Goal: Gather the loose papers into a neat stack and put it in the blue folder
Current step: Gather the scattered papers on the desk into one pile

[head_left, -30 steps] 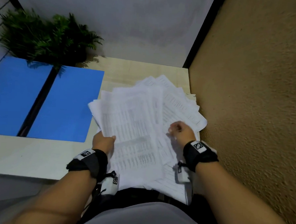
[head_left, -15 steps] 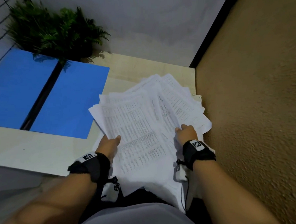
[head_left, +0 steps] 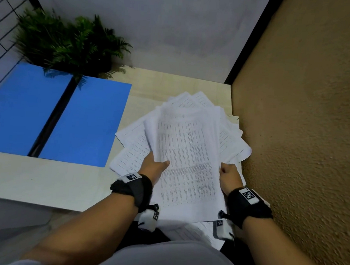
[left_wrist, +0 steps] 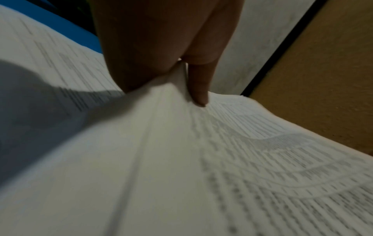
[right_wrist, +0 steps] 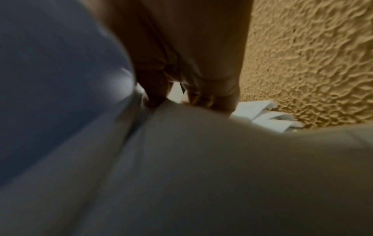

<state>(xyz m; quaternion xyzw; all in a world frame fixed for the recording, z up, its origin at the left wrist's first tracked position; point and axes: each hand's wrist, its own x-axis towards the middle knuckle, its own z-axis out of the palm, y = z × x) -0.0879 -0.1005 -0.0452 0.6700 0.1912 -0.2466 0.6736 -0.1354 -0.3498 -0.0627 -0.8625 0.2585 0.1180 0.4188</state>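
From the head view, the papers (head_left: 187,153) lie fanned on the right part of the table (head_left: 45,182), their near ends hanging over its front edge toward the person's lap. The left hand (head_left: 154,165) grips the left edge of the top sheets, thumb on top and fingers hidden underneath. The right hand (head_left: 228,175) is curled at the right edge of the same sheets, knuckles up. More sheets spread out below on both sides, and on the right they reach the tan wall (head_left: 301,139), which hems the pile in. The folder (head_left: 85,121) lies open and flat to the left of the papers, near but apart from them. A plant (head_left: 69,43) stands behind the folder, its fronds reaching over the far edge. A white panel (head_left: 155,26) closes the back of the table.

The left wrist view shows what the head view hides: the thumb (left_wrist: 198,83) presses on top while the sheets bunch up into the fold of the hand, so the grip is a pinch. A strip of blue folder (left_wrist: 60,27) shows beyond the paper.

The right wrist view is blurred. The fingers (right_wrist: 201,95) curl down over the paper's edge, the thumb (right_wrist: 153,89) beside them, sheets pinched between. Bent sheet corners (right_wrist: 268,115) touch the wall here.
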